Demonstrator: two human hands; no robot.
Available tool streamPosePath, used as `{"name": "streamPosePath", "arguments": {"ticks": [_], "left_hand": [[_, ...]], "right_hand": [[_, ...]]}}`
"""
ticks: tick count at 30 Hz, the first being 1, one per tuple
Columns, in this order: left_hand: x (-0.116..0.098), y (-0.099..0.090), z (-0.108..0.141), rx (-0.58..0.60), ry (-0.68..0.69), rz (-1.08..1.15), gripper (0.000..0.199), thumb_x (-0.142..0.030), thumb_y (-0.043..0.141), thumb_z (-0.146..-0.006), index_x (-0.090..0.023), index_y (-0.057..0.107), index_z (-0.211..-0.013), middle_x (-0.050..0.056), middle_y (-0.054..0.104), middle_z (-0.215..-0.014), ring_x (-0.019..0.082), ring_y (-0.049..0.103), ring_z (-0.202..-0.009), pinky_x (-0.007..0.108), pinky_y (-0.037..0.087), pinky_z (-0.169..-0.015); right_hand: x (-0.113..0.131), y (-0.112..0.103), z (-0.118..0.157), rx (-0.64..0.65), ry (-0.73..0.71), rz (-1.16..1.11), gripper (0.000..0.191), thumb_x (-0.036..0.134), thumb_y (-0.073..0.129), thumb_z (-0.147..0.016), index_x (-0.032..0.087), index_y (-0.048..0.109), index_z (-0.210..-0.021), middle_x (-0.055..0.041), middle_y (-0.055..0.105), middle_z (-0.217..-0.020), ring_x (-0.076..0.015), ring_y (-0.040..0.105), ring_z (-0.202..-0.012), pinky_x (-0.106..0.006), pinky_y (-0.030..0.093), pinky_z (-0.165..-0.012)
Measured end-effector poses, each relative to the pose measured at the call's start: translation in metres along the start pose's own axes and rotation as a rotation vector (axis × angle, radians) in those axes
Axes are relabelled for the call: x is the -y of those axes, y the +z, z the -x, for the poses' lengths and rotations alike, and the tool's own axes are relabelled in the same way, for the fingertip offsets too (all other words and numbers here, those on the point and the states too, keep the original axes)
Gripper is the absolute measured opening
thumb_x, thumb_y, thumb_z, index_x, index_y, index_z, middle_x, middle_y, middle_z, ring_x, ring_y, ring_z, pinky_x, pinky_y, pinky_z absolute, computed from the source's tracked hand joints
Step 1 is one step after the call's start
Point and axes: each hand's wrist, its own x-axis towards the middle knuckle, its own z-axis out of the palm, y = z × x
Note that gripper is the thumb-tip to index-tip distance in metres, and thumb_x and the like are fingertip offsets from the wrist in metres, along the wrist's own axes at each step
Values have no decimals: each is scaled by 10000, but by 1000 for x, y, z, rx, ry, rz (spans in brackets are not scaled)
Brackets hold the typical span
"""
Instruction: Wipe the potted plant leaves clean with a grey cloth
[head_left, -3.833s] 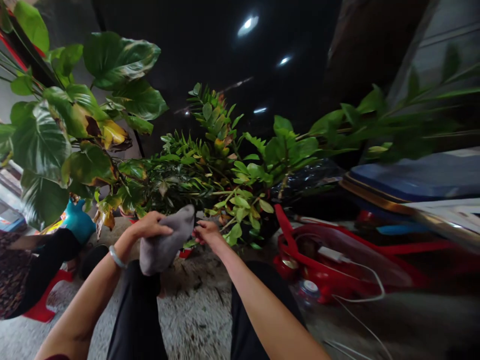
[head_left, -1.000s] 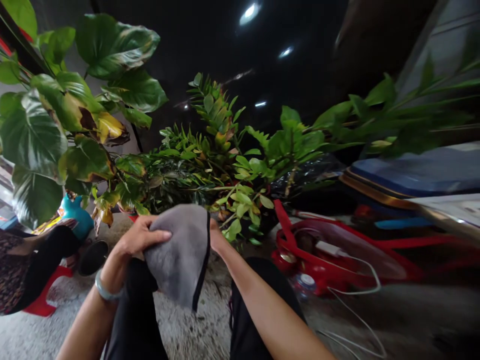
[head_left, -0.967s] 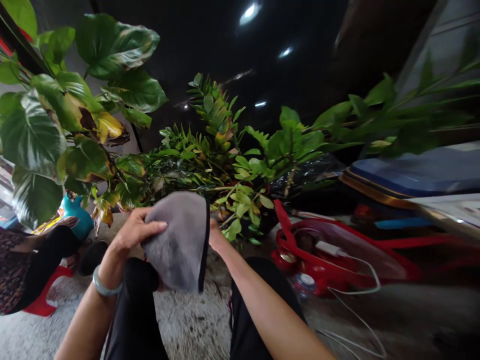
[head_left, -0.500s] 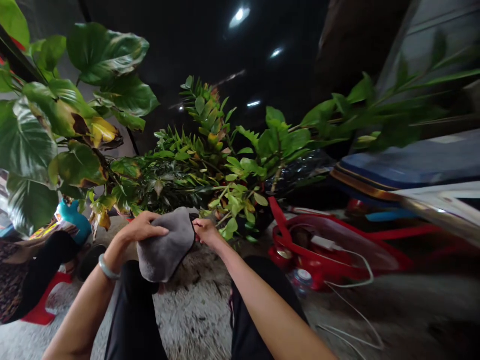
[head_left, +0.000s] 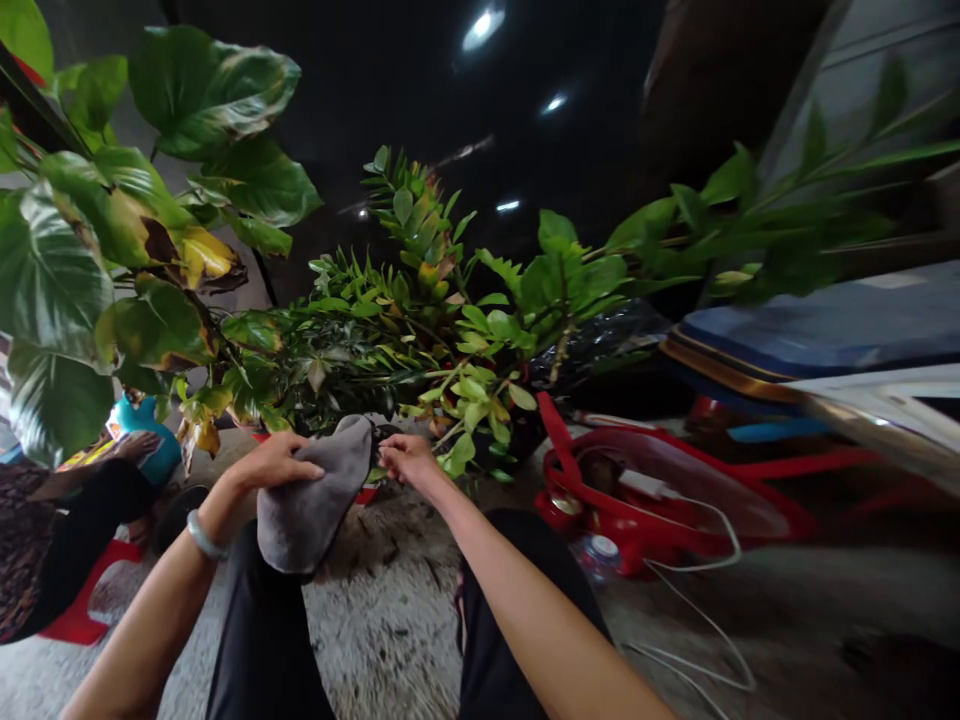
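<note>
A grey cloth (head_left: 313,498) with a dark edge hangs between my two hands, just in front of a bushy potted plant (head_left: 420,330). My left hand (head_left: 271,463) lies on top of the cloth and grips its left side; a pale bangle sits on that wrist. My right hand (head_left: 403,459) pinches the cloth's upper right corner, close to the plant's lowest leaves. Both knees in black trousers (head_left: 262,620) are below the hands.
A large-leaved plant (head_left: 112,250) with yellowed leaves fills the left. Another person's arm and dark sleeve (head_left: 67,520) rest at the far left beside a teal object (head_left: 146,430). A red fan (head_left: 645,500) with a white cable lies on the speckled floor (head_left: 382,640) to the right.
The cloth, spread wide and raised a second ago, has been gathered smaller and lowered. My right hand has come out from behind it and now pinches its corner.
</note>
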Motion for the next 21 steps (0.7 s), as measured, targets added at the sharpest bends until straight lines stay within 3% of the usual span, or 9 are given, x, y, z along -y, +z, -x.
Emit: {"name": "streamPosePath", "arguments": {"ticks": [2,5,7,9,11,14,17,19,21], "left_hand": [[-5,-13,17,-48,24,151,320,-462,771,-675,-169,790,-802,30,711,-730,204,615,-669,255,453,-589],[-21,-32,17,-390,111,364,384,-482,806,-639,-150,770,-829,21,682,-697,177,586,-628,244,447,-569],[-25,-31,1,-577,158,447,427,-500,802,-622,-139,755,-845,13,666,-690,165,569,-613,243,443,-566],[-19,-18,-18,-623,148,420,443,-513,771,-623,-128,750,-841,12,660,-686,174,572,-625,252,444,-573],[-4,4,-26,-523,83,271,402,-490,745,-630,-129,757,-805,11,663,-674,195,590,-661,258,444,-585],[20,30,-10,-183,3,65,299,-425,759,-636,-154,777,-759,10,695,-689,224,627,-724,262,460,-621],[29,23,27,9,-16,151,303,-420,779,-673,-165,803,-833,24,743,-777,240,661,-753,279,496,-662],[26,-1,44,-178,-31,278,342,-442,811,-653,-159,800,-845,37,746,-782,231,659,-712,282,504,-637],[23,-29,47,-536,-34,393,399,-462,847,-602,-147,783,-839,37,723,-733,204,630,-640,273,492,-586]], "right_hand": [[-1,-2,1,6,-8,-6,82,148,612,-730,181,626,-656,49,620,-497,-73,507,-353,-153,279,-322],[-1,-2,0,3,-16,-21,83,174,606,-743,178,631,-664,37,645,-530,-74,526,-368,-154,298,-329],[-1,0,-2,-8,-11,-33,78,183,610,-740,179,631,-665,34,640,-519,-81,530,-369,-159,313,-333],[-1,3,-3,-20,-4,-48,75,185,625,-722,185,621,-647,37,618,-485,-90,524,-362,-167,314,-330],[-2,5,-4,-25,-2,-64,80,183,647,-696,192,612,-625,40,604,-462,-100,521,-357,-177,319,-331],[-5,2,-2,-13,-11,-87,58,165,672,-651,195,632,-621,38,618,-463,-108,525,-361,-188,350,-343],[-7,-3,-1,7,-28,-107,45,154,673,-619,192,651,-610,38,620,-459,-103,520,-365,-188,360,-352],[-7,-5,-1,12,-41,-122,21,170,674,-616,188,663,-616,32,633,-475,-105,530,-380,-192,376,-363],[-6,-5,-3,10,-51,-137,16,193,679,-618,184,671,-628,23,647,-494,-109,539,-391,-200,390,-371]]}}
